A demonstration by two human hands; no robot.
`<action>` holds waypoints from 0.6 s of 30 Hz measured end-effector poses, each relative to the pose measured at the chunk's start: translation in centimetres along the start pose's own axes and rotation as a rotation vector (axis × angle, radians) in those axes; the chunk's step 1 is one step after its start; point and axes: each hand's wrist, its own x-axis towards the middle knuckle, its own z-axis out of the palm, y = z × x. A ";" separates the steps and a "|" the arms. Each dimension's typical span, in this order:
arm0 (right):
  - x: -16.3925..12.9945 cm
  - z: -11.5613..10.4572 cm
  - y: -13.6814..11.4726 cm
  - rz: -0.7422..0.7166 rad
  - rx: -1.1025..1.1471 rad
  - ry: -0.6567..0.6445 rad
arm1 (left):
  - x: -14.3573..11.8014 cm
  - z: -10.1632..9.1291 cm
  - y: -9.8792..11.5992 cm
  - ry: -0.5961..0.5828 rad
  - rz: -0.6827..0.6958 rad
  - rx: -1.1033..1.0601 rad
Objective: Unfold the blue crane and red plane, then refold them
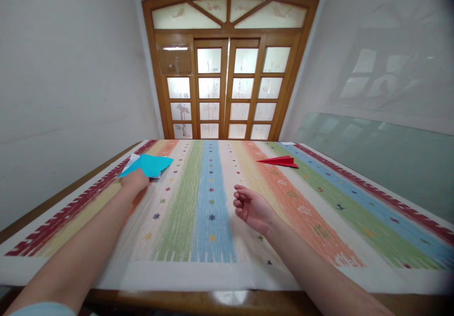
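At the table's left side, my left hand (135, 179) reaches onto the near edge of a bright blue sheet of paper (151, 164). The hand is closed on that edge, with its fingertips mostly hidden. White paper (135, 157) shows from under the blue sheet. Over the middle of the table, my right hand (252, 209) hovers with loosely curled fingers, slightly apart, and holds nothing. Beyond it to the right lies a folded red paper plane (280, 161), its point towards the left, apart from both hands.
A striped cloth (184, 221) in several colours covers the table, whose wooden edge (142, 299) runs along the front. Wooden doors with glass panes (227, 89) stand behind it. White walls (71, 60) flank the table, and a pale green glass panel (376, 160) leans at the right.
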 end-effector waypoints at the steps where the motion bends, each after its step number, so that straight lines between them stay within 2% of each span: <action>1: -0.6 0.5 -0.2 0.014 -0.018 -0.042 | -0.2 0.3 0.2 0.012 -0.005 0.047; 3: -1.2 0.9 -0.7 0.022 -0.089 -0.110 | -0.6 1.2 0.8 0.019 0.064 0.152; 4: -1.2 0.8 -0.9 0.016 -0.142 -0.138 | -0.9 1.7 1.2 0.009 0.144 0.235; 7: 0.6 -1.0 -1.7 -0.061 -0.390 -0.153 | -1.4 3.2 2.2 -0.040 0.358 0.428; 9: 3.0 -3.1 -2.6 -0.192 -0.640 -0.048 | -1.6 4.0 2.3 -0.084 0.463 0.492; 11: 5.8 -5.6 -4.0 -0.395 -0.956 0.132 | -1.6 4.5 2.0 -0.137 0.552 0.542; 14: 9.6 -9.7 -6.9 -0.497 -1.072 0.326 | -1.3 4.7 1.0 -0.174 0.579 0.582; 18: 13.0 -14.8 -11.3 -0.518 -1.192 0.577 | -0.6 4.9 -0.7 -0.139 0.525 0.609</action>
